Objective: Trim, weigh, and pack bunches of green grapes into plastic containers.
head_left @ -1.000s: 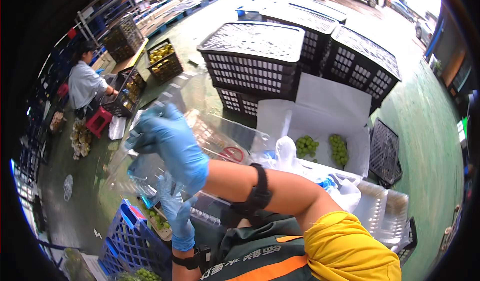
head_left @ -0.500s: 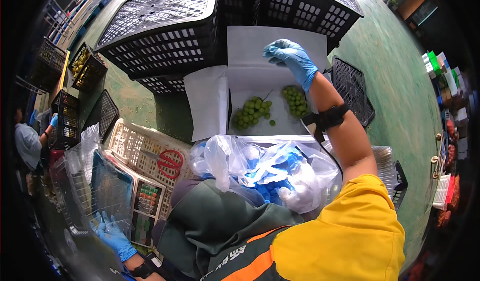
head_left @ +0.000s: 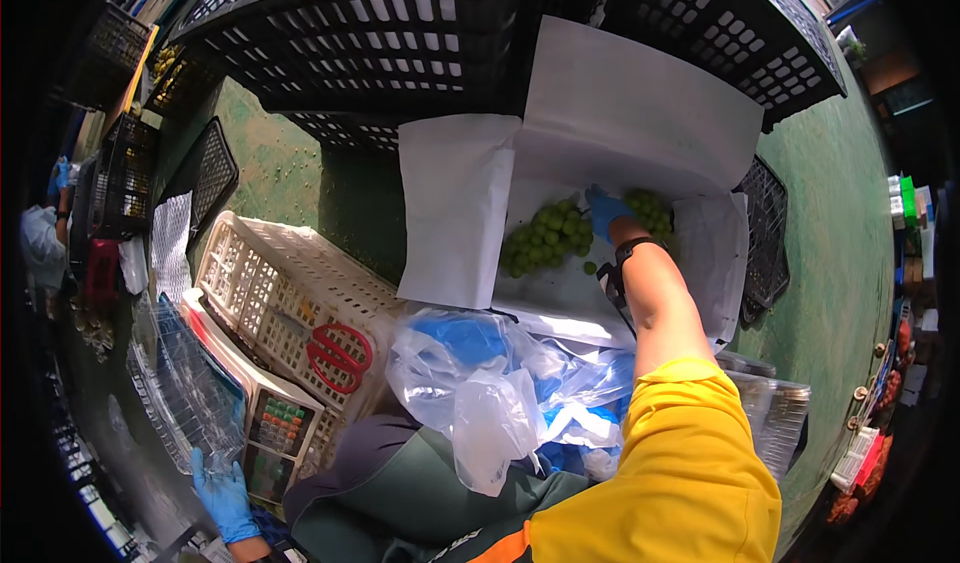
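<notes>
Two bunches of green grapes lie in a white-lined box (head_left: 700, 303) in front of me. My right hand (head_left: 606, 213), in a blue glove, reaches in between them. Its fingers close at the stem end of the left grape bunch (head_left: 545, 241); the fingertips are partly hidden. Just right of this hand, the other grape bunch (head_left: 652, 213) is partly covered by it. At the lower left, my gloved left hand (head_left: 224, 493) has its fingers spread against the near edge of a clear plastic container (head_left: 185, 388), which rests on a scale (head_left: 278, 423).
Red-handled scissors (head_left: 340, 358) lie on a cream plastic basket (head_left: 290, 293). Clear bags with blue and white scraps (head_left: 490, 363) lie before my lap. Black crates (head_left: 360, 53) stand behind the box. Stacked clear containers (head_left: 765, 413) stand at right. Another person (head_left: 45, 243) works far left.
My right hand has come down from above the box's back flap to the left grape bunch. The view has shifted. The clear container sits lower against the scale beside my left hand.
</notes>
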Demonstrator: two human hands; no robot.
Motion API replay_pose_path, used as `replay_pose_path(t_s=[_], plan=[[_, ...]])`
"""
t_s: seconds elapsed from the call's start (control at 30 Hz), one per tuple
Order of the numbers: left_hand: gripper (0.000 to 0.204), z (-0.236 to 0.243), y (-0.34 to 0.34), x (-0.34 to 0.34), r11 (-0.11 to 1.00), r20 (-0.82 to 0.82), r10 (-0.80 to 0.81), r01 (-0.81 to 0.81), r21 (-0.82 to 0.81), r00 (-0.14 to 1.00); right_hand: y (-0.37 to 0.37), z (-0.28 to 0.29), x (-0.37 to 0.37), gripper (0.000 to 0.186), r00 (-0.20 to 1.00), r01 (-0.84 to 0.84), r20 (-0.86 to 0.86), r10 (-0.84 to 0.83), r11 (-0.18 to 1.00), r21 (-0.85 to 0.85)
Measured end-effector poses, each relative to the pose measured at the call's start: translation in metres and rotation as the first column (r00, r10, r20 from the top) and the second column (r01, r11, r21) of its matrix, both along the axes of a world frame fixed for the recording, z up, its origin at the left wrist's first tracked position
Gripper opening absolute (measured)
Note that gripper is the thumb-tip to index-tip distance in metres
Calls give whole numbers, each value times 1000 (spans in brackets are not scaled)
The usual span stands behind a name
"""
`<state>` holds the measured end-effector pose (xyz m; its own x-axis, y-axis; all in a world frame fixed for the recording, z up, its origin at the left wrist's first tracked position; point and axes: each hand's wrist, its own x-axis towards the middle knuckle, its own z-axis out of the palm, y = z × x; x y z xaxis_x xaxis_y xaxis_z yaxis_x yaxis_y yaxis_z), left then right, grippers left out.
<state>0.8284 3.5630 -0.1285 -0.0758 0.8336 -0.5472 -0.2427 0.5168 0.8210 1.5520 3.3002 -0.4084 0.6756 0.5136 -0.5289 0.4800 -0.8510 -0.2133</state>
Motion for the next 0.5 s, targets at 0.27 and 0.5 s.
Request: replay_pose_path(t_s=[0.27,0.5], plan=[[27,-26,24,-26,987,-154,-133,144,65,979,-17,11,-20,34,983,-108,125,135,973,-204],[19,-58,31,-64,978,-161,-143,165,131,976,1,126,-27,32,892,-431,-209,402,894,-123]])
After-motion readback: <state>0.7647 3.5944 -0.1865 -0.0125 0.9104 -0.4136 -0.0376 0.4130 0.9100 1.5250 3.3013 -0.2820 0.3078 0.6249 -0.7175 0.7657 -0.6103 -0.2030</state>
